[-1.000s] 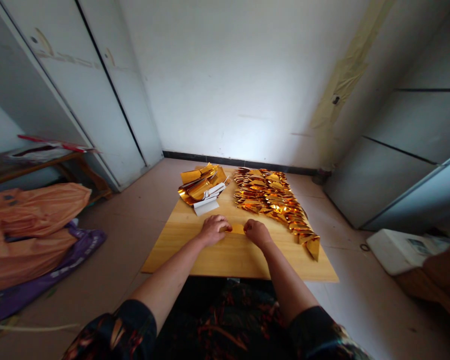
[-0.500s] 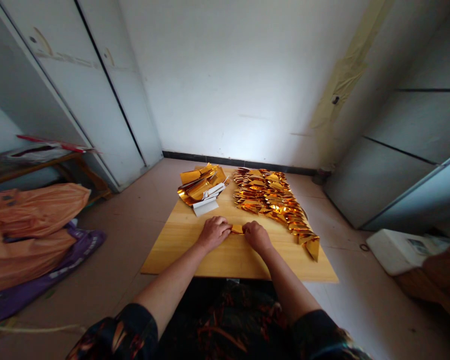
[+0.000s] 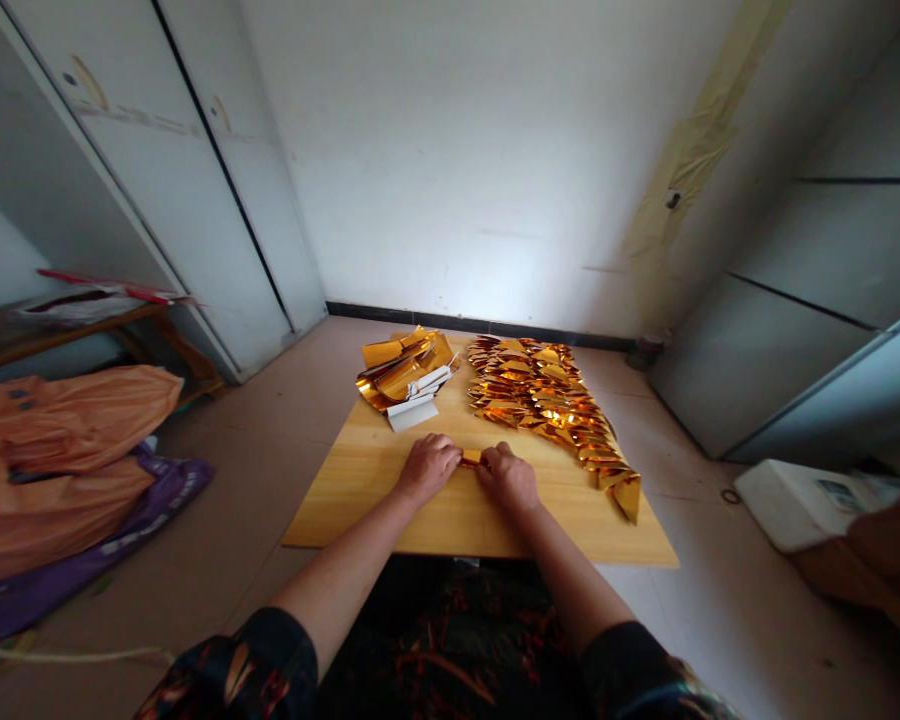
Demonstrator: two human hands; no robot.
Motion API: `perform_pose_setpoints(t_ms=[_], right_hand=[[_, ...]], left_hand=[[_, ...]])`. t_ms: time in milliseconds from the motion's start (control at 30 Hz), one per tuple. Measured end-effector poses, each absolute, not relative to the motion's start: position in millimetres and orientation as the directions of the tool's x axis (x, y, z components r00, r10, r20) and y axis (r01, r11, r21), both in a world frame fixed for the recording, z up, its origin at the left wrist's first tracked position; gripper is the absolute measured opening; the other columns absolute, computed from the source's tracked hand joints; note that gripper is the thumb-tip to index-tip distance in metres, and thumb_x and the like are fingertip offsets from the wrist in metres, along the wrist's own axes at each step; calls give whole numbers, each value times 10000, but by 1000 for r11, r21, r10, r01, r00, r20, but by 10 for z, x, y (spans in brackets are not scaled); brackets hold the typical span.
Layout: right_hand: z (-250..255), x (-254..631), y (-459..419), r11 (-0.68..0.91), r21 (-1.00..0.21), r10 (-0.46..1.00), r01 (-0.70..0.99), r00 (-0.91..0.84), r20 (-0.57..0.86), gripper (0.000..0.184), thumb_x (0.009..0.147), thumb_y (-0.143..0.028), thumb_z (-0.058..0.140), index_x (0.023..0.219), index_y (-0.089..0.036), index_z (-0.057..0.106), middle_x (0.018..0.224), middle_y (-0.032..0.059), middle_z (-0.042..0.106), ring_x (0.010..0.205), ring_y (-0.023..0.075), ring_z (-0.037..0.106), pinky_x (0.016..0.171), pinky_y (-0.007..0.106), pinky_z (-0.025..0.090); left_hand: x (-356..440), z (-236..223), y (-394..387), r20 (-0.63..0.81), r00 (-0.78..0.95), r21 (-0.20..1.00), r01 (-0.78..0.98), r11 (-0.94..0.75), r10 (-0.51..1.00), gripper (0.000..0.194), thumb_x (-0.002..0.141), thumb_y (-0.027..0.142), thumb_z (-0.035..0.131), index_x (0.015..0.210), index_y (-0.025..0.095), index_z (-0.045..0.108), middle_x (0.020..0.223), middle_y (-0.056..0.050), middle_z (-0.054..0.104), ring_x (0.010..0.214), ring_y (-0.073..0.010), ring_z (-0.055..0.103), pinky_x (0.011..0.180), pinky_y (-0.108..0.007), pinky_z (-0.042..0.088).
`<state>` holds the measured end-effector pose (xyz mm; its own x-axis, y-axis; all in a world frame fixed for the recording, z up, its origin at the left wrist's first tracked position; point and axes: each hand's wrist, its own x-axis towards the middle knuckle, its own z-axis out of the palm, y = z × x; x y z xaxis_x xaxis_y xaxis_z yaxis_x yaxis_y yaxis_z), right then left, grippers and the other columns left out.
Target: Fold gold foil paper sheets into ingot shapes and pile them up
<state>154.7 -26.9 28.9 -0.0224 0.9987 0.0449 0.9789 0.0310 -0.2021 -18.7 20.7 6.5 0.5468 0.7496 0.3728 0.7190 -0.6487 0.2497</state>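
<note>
Below the fingers spreads the smooth wooden desk (image 3: 450,525). Beyond them, rightward, lies a shiny heap of creased gold pieces (image 3: 525,385); leftward, curled gold sheets (image 3: 397,380) and white paper (image 3: 414,412). Closer together than before, left hand (image 3: 427,470) and right hand (image 3: 511,480) pinch the small gold strip (image 3: 471,458) between their fingers.

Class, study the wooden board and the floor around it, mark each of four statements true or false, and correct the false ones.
1. The left hand and right hand both grip a small gold piece. True.
2. The white sheet lies left of the folded gold pieces. True.
3. The purple bag lies on the wooden board. False: it is on the floor.
4. The left hand is empty. False: its fingers pinch the small gold piece.
</note>
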Motion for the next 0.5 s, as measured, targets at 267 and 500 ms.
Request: perform_pose_setpoints(t_ms=[267, 500], right_hand=[[306, 1563, -248, 53, -247, 998, 968, -42, 47, 228, 888, -372, 459, 966, -244, 630, 981, 22, 600, 816, 127, 609, 630, 210, 361], [320, 1546, -206, 59, -228, 998, 972, -54, 28, 224, 895, -309, 438, 959, -240, 641, 957, 24, 628, 797, 128, 608, 625, 215, 354]], left_hand=[[-165, 34, 181, 386, 523, 283, 718, -637, 760, 230, 906, 197, 431, 901, 197, 661, 859, -54, 643, 850, -180, 552, 778, -293, 439], [-78, 15, 150, 322, 404, 454, 728, -514, 856, 262, 907, 211, 398, 890, 180, 657, 871, -60, 686, 839, -169, 610, 775, -263, 451]])
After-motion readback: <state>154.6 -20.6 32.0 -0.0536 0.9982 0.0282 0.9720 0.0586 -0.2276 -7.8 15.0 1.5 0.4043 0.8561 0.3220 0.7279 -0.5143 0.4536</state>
